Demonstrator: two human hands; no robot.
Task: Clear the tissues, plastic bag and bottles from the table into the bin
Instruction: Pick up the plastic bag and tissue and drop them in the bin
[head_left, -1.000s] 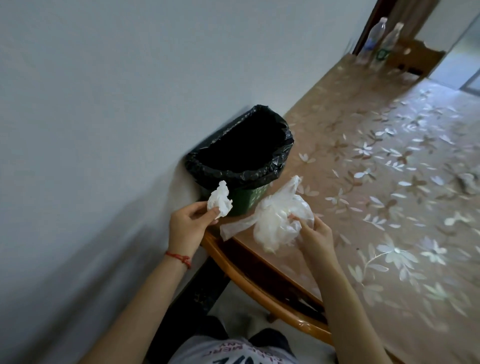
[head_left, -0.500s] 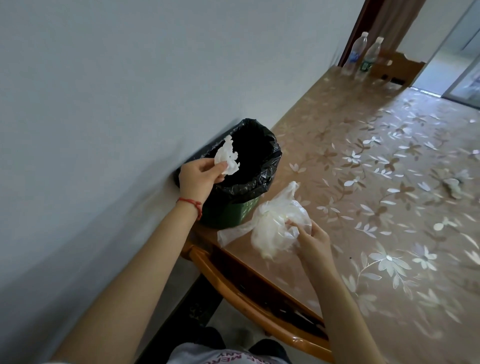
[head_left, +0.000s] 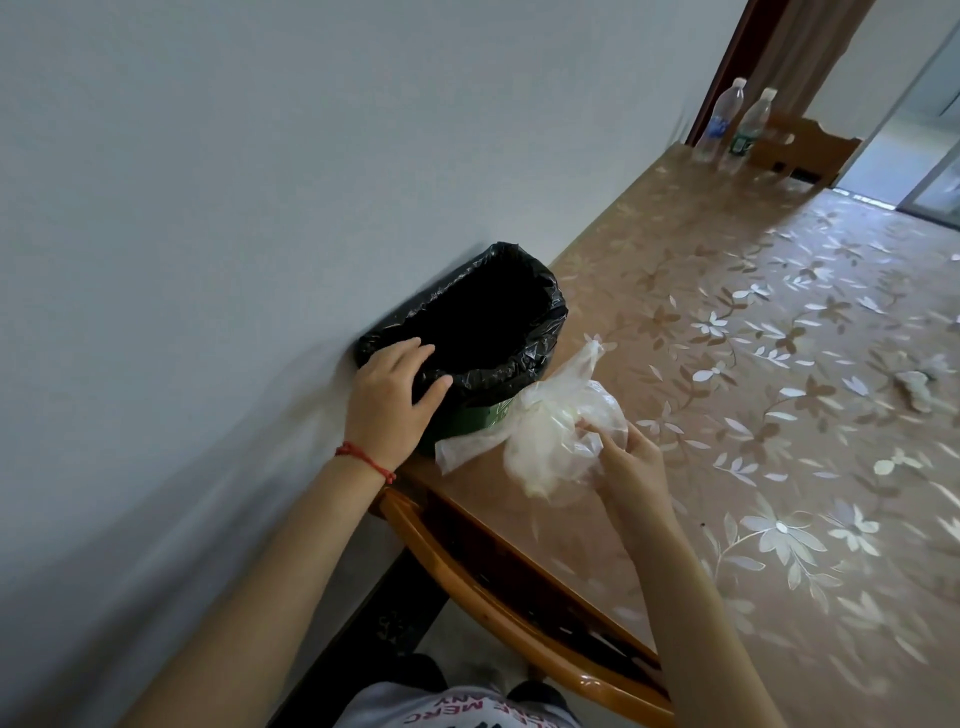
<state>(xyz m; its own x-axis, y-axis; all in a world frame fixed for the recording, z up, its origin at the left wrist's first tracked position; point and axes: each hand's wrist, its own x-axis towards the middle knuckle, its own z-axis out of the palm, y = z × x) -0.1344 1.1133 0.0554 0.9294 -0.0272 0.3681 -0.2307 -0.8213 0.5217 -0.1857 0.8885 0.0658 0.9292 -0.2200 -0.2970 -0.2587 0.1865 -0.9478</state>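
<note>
A pale grey-white wall (head_left: 260, 182) runs along the left edge of the table. Past the table's far end stands a wooden chair back (head_left: 802, 148) with a carved top, close against that far edge. Behind it, a dark red-brown door frame (head_left: 727, 73) rises beside a brownish curtain (head_left: 815, 52), and a bright doorway (head_left: 909, 130) opens at the far right corner. At the near left corner, a curved, glossy wooden chair rail (head_left: 498, 597) runs just beside the near edge. Under it a dark panel (head_left: 374, 623) drops toward the pale floor (head_left: 467, 644). At the very bottom, a light shirt (head_left: 452, 709) with red lettering shows.
</note>
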